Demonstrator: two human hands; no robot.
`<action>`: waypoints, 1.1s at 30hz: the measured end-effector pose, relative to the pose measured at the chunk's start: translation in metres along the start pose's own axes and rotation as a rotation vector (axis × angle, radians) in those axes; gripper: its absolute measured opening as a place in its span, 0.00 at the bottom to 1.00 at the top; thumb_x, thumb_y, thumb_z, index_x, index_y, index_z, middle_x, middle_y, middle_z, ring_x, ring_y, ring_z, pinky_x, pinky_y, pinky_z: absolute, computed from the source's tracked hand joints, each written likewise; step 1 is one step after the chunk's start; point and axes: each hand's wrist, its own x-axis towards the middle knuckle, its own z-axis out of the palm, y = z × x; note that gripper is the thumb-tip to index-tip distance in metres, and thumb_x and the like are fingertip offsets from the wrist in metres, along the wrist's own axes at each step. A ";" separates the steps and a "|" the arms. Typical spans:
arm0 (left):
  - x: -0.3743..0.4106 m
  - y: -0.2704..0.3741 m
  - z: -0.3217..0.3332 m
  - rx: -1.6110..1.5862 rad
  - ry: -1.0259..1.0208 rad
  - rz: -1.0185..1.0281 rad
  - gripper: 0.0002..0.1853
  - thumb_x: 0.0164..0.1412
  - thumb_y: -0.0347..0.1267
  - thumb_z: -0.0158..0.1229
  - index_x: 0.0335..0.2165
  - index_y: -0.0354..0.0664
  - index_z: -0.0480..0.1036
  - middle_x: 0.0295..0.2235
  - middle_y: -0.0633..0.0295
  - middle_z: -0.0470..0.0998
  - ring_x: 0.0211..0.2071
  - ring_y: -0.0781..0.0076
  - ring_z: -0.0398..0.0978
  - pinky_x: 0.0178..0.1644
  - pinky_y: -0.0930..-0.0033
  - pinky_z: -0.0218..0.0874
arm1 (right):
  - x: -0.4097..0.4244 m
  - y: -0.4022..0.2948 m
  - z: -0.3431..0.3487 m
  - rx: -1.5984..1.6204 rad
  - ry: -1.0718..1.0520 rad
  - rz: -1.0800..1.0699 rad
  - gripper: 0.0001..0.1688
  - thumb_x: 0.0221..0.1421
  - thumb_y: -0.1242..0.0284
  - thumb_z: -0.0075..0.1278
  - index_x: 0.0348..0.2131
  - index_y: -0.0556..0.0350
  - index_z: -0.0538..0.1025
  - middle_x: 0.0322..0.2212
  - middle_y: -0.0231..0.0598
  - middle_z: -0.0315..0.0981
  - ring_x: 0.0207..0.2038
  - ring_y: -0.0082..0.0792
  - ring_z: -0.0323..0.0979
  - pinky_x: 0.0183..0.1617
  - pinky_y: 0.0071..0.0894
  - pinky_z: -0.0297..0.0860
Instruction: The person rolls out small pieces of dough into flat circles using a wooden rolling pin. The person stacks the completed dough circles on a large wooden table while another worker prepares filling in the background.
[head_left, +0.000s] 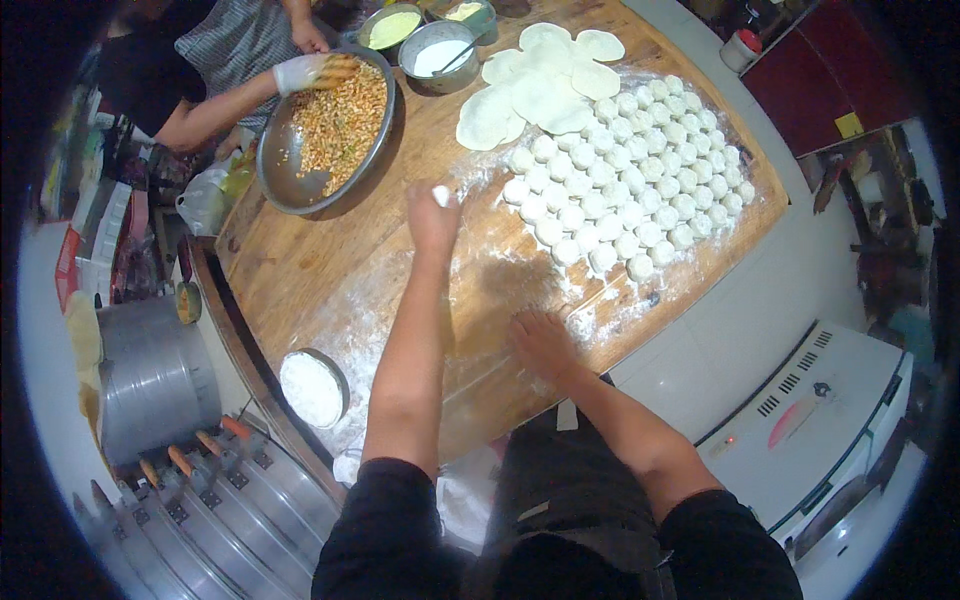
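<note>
My left hand (432, 217) is curled over the middle of a floured wooden table, with a small white thing (441, 196) showing at its fingers. It looks like dough, though most of it is hidden. Lower down, near the table's front edge, my right hand (545, 341) rests on the wood with fingers extended and nothing visible in it. Rows of floured dough pieces (634, 176) cover the right part of the table (360, 247). Behind them lie several flat, rolled dough wrappers (551, 82), overlapping in a pile.
Across the table, another person's gloved hand (319, 73) is in a large metal bowl (271, 169) of chopped filling (341, 124). A pot of white powder (442, 56) holds a utensil. A flour bowl (311, 390) stands at left, metal drawers (217, 517) below, a white appliance (810, 420) at right.
</note>
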 end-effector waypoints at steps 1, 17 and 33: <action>-0.012 0.005 0.007 -0.033 -0.037 0.087 0.24 0.53 0.29 0.66 0.49 0.37 0.71 0.45 0.40 0.73 0.45 0.35 0.74 0.51 0.47 0.67 | 0.001 0.002 0.001 0.006 0.012 -0.002 0.16 0.58 0.65 0.53 0.44 0.52 0.77 0.45 0.41 0.75 0.50 0.45 0.73 0.56 0.52 0.66; -0.158 -0.018 0.023 0.289 -0.209 0.377 0.43 0.56 0.51 0.65 0.66 0.49 0.64 0.70 0.40 0.53 0.71 0.34 0.51 0.71 0.28 0.45 | 0.043 -0.021 -0.051 0.055 -0.390 0.207 0.08 0.56 0.71 0.51 0.36 0.51 0.78 0.37 0.47 0.76 0.44 0.48 0.74 0.46 0.51 0.66; -0.202 -0.020 -0.018 -0.289 -0.237 0.116 0.10 0.54 0.32 0.66 0.37 0.45 0.80 0.42 0.54 0.76 0.44 0.46 0.72 0.53 0.45 0.62 | 0.128 0.010 -0.015 -0.073 0.100 0.200 0.05 0.56 0.72 0.51 0.29 0.54 0.73 0.29 0.49 0.70 0.34 0.55 0.70 0.40 0.57 0.64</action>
